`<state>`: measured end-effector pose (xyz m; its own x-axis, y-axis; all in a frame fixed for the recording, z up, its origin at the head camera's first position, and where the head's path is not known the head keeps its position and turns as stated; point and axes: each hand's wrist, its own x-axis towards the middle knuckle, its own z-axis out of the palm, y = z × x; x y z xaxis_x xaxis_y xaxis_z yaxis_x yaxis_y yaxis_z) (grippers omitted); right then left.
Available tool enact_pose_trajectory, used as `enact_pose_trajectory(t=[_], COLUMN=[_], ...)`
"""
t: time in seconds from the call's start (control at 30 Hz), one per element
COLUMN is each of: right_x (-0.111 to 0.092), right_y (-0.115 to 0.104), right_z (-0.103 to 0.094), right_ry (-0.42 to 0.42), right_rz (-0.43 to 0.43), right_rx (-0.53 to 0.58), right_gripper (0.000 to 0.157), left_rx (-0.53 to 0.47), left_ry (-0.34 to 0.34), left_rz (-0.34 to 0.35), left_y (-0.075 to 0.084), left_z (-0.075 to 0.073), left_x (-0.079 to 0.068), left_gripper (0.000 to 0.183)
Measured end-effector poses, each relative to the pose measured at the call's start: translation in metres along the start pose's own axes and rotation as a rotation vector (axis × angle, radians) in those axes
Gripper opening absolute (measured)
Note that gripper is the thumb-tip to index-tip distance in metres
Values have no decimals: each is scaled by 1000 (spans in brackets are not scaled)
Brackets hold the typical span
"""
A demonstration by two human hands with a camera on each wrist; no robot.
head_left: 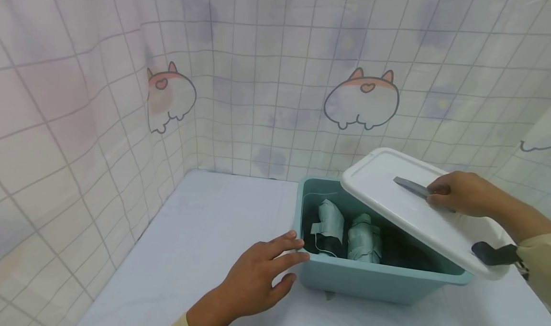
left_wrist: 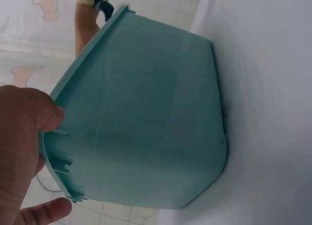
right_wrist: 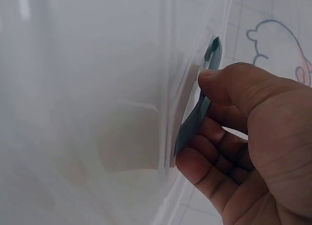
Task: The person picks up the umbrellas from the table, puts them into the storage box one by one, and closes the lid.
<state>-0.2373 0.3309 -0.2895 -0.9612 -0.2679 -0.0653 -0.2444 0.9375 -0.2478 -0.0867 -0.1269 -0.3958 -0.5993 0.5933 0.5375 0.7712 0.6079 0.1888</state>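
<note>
My right hand (head_left: pixel 462 192) pinches the grey-green strap handle (right_wrist: pixel 195 120) of a white lid (head_left: pixel 387 173) between thumb and fingers. The lid is tilted over the right part of a teal plastic box (head_left: pixel 357 278), leaving its left part uncovered. Inside lie two pale green wrapped bundles: one (head_left: pixel 331 218) at the left with a black part, the other (head_left: pixel 363 240) beside it. Dark shadow hides the box's right interior. My left hand (head_left: pixel 254 278) touches the rim at the box's near left corner, its fingers fairly straight. The box's outer wall (left_wrist: pixel 141 103) fills the left wrist view.
The box stands on a table with a white cover (head_left: pixel 206 221). A gridded curtain (head_left: pixel 275 77) with cartoon animal prints hangs behind and at the left. A black curved piece (head_left: pixel 492 253) is at my right wrist, over the lid's near corner.
</note>
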Motion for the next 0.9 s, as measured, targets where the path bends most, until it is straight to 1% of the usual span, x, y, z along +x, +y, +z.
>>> enact_pose_trajectory(t=[0.17, 0.4, 0.7, 0.9], right_x=[2, 2, 2, 2], right_y=[-3, -8, -15, -20], right_z=[1, 3, 3, 4], right_ry=[-10, -19, -25, -20], right_rz=[-9, -10, -45, -61], right_rx=[-4, 1, 7, 4], right_gripper=[48, 49, 48, 47], left_rx=[-11, 0, 2, 11], left_ry=[-23, -1, -19, -3], left_rz=[-17, -2, -15, 3], left_y=[0, 0, 1, 0], left_z=[-1, -1, -1, 0], left_x=[1, 1, 0, 1], left_gripper=[44, 46, 46, 48])
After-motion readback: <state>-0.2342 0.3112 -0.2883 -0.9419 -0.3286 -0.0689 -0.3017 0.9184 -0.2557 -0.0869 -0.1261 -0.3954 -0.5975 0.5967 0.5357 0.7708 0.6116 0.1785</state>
